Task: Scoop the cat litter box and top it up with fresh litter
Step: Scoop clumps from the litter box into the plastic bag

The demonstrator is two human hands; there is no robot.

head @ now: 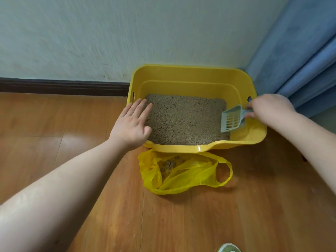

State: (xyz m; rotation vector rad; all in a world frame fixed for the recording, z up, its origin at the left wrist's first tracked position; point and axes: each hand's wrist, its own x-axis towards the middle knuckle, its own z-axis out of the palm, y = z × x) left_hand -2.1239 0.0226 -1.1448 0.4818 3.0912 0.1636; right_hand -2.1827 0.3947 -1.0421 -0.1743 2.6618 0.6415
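Two bare hands are over the yellow litter box (192,77), which sits on the wood floor (72,124) against the wall (91,33), with a blue curtain (300,60) just beside its right end. From the head camera, the right hand (271,107) is at the box's right rim, fingers curled round the handle of the pale grey-green scoop (231,119). That scoop runs on a slant: handle up and to the right inside the fist, slotted blade pointing down and left toward the near right corner of the box, its tip low by the litter (183,119) there. Whether the blade touches the litter, I cannot tell. Over on the other side, the left hand (133,124) lies flat and spread, fingers straight, across the box's left rim, fingertips reaching over the edge of the grey-brown litter; it holds nothing. The litter lies as a level bed across the box bottom. Just in front of the box, touching its near rim, a yellow plastic bag (181,175) sits open on the floor with brownish clumps (168,165) showing inside, one handle loop flopped out to the right.
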